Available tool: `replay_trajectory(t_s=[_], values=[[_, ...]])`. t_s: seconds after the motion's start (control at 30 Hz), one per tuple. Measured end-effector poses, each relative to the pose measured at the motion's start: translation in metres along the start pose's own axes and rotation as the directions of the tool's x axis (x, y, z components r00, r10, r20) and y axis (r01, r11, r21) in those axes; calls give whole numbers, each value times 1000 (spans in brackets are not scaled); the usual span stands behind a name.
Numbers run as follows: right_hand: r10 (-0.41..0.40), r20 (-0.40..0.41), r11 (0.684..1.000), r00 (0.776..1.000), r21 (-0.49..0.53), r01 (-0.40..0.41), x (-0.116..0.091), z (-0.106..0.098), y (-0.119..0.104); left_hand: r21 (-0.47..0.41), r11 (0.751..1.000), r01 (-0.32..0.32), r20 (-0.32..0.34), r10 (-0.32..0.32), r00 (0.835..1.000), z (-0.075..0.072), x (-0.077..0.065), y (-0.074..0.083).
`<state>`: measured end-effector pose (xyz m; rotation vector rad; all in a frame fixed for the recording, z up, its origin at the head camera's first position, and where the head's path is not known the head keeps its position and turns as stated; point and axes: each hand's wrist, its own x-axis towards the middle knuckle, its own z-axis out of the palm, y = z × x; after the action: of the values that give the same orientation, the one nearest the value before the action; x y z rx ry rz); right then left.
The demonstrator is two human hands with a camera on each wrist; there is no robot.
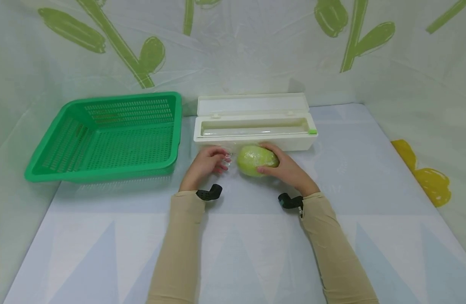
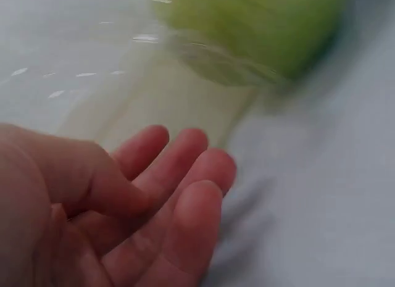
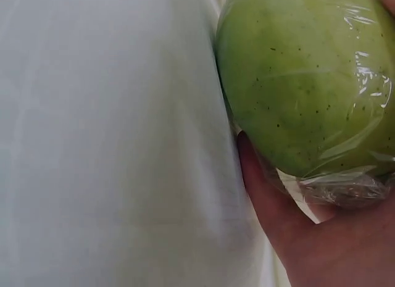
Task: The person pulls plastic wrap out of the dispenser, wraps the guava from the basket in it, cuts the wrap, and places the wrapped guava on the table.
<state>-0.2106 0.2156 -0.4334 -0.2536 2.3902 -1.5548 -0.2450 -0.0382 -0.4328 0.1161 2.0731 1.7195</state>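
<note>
A smooth, oval green fruit (image 1: 254, 161) with small dark specks is covered in clear cling film (image 3: 345, 188). My right hand (image 1: 290, 169) grips the fruit from its right side, fingers behind and thumb in front. In the right wrist view the film is bunched near the palm. My left hand (image 1: 206, 164) is just left of the fruit and apart from it, its fingers loosely bent. Shiny film shows by the left fingertips; whether they touch it I cannot tell. The left wrist view shows the fruit (image 2: 253, 28) blurred beyond the fingers (image 2: 194, 219).
Directly behind the fruit stands a white cling film box (image 1: 252, 141), lid raised, with a roll (image 1: 252, 131) inside and a green tab on its right end. To the left is a green plastic basket (image 1: 104, 172). A patterned cloth (image 1: 237, 253) covers the table; printed curtains surround it.
</note>
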Motion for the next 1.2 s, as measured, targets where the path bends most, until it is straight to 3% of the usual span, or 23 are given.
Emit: replay_trajectory(t_s=[0.17,0.3,0.37,0.5,0.57,0.73,1.0,1.2], values=[[-21,23,999,1000,29,20,0,-1,1,166,983,-76,-19,81,997,18,8,-3],[-17,24,999,1000,31,17,0,0,0,239,960,-148,-94,174,980,30,11,-3],[-16,26,1000,1000,25,16,0,0,-1,195,972,-129,-145,159,977,35,12,-3],[-18,20,1000,1000,18,17,-1,1,-2,28,999,-16,-220,21,975,47,13,0],[-25,22,1000,999,12,25,-1,2,-3,-40,999,27,-251,-36,967,53,14,1],[-10,14,1000,1000,2,10,-1,5,-2,-126,991,38,-287,-73,955,63,16,3],[-13,7,1000,1000,8,13,-1,10,-8,-169,985,-46,-267,-1,964,69,14,6],[-10,9,1000,1000,0,10,-2,12,-10,-57,992,-113,-232,97,968,68,12,5]])
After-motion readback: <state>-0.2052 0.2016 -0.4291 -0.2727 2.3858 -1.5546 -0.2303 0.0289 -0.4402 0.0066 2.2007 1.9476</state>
